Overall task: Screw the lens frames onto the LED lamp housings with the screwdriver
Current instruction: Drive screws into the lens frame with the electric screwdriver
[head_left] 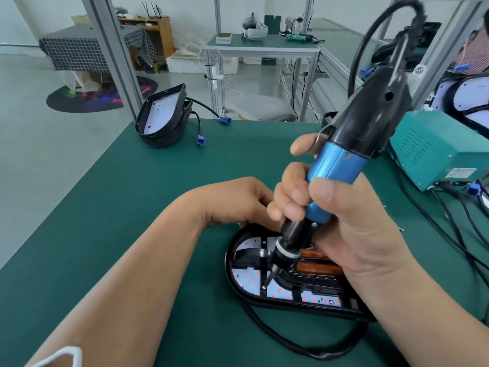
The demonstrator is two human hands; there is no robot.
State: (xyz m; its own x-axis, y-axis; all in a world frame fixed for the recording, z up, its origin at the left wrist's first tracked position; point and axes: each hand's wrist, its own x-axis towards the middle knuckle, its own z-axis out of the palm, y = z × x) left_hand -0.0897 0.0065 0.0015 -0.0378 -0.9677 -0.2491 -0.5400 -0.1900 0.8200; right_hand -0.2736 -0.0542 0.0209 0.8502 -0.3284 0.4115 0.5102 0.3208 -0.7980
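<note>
the black oval led lamp housing (228, 263) lies flat on the green work mat (127, 234) near the front edge, with the black ribbed lens frame (263, 263) seated over its white led board. a small silver screw (263, 287) sits in the frame's near rib. the tip of the blue-and-black electric screwdriver (336, 165) hangs just above that screw and leans down to the left instead of standing square. the main risk lies there: driven at this angle, the bit could ride out of the screw head, chew it, or skate onto the board and scar an led, and the screw could start cross-threaded. the right hand (352, 229) wraps its fingers firmly round the blue barrel, low near the chuck. the left hand (232, 202) rests at the housing's far rim, but its fingers are hidden behind the tool, so i cannot tell whether it grips the rim or only steadies it. if that hold is light, the torque could spin the housing on the mat. the housing's black cable (317, 354) loops under the right forearm and could tug the part. a stack of further black housings (161, 123) and a teal power box (434, 152) stand well clear.
</note>
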